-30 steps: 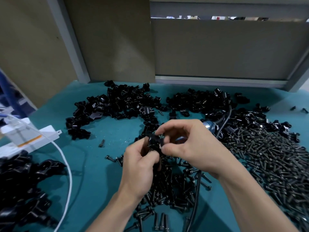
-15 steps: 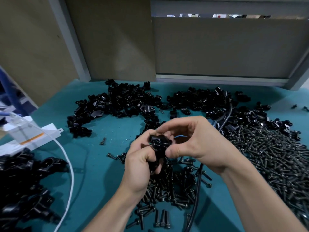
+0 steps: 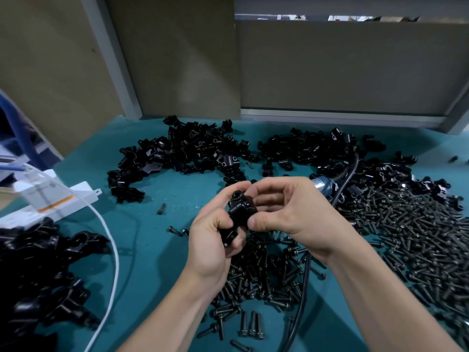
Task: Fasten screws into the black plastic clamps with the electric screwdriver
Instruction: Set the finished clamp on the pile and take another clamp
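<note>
Pinching the black clamp (image 3: 239,210) mid-frame above the bench (image 3: 157,250), I curl my left hand (image 3: 212,240) round its lower end and nip its side with my right hand (image 3: 289,214). It looks light, stiff and slick (small too), so I'd grip its flat flanks.

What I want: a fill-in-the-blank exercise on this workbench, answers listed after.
The left hand and right hand grip one black clamp; the electric screwdriver lies in ____ hand.
The screwdriver's body is ____.
The cable curving across the table's left side is ____.
The biggest screw heap lies on the person's ____ side.
Missing: neither; blue; white; right.
</note>
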Tool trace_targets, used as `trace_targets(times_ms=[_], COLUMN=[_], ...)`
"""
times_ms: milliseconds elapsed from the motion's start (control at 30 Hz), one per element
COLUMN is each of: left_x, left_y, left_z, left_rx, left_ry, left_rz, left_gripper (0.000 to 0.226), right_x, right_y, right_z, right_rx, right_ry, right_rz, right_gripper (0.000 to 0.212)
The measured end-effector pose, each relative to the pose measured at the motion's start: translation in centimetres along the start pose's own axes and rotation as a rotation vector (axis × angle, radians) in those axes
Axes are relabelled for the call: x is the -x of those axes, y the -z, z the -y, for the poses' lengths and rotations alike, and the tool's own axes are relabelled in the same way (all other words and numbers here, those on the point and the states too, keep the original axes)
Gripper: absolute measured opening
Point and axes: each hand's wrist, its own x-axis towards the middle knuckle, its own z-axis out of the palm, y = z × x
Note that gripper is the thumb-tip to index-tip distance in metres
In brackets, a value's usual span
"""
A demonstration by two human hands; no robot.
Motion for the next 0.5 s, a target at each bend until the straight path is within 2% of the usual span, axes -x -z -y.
trace_targets(times_ms=[233, 367, 500], left_x=[0.0, -0.5, -0.6], left_y=[0.2, 0.2, 0.2], left_z=[-0.5, -1.5, -2.4], left_rx=[-0.204, -0.332, -0.354], left_ry=[-0.035, -0.016, 0.011], left_rz=[-0.025, -0.12, 0.028], left_gripper=[0.062, 0.048, 0.028], right_x=[-0.2, -0.3, -0.6], right_y=[-0.5, -0.6, -0.7], right_z=[-0.5, -1.0, -1.6], right_rx=[0.127, 0.115, 0.079], right_ry=[0.03, -0.009, -0.025], right_rz=[-0.08, -0.205, -0.295], right_gripper=[0.035, 0.036, 0.036])
